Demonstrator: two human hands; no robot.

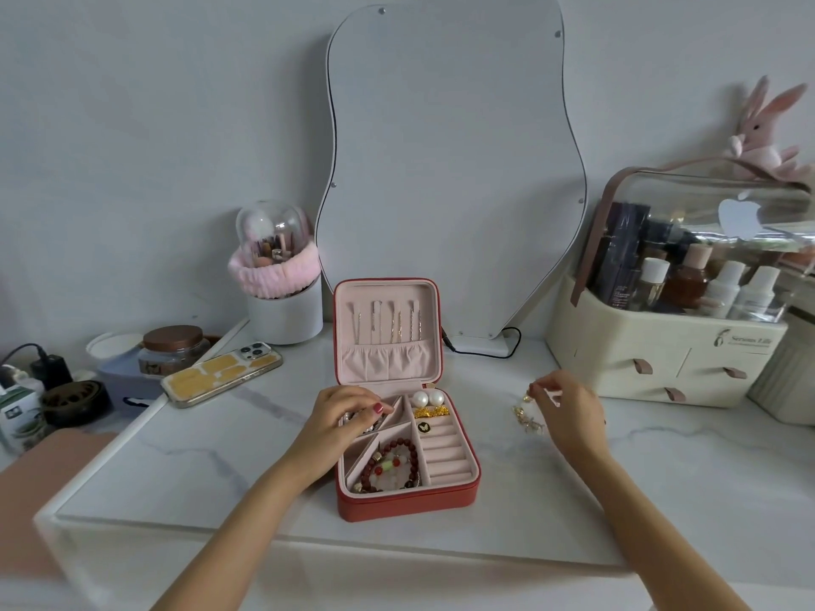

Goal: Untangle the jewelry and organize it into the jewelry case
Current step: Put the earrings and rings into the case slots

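Note:
A red jewelry case (454,500) lies open on the marble tabletop, its pink lid standing upright with several necklaces (388,324) hung inside. A red bead bracelet (399,460) fills the front left compartment. Two pearl earrings (427,398) and gold pieces (430,412) sit at the back right, a black round charm (423,427) on the ring rolls. My left hand (339,418) reaches into the back left compartment, fingers curled over a small silvery piece (353,418). My right hand (569,410) pinches a tangled gold chain (527,416) just above the table, right of the case.
A wavy mirror (450,169) leans behind the case, its cable (485,350) on the table. A phone (220,374), jar (174,348) and brush holder (282,280) stand at left. A cosmetics organizer (670,355) with bottles is at right.

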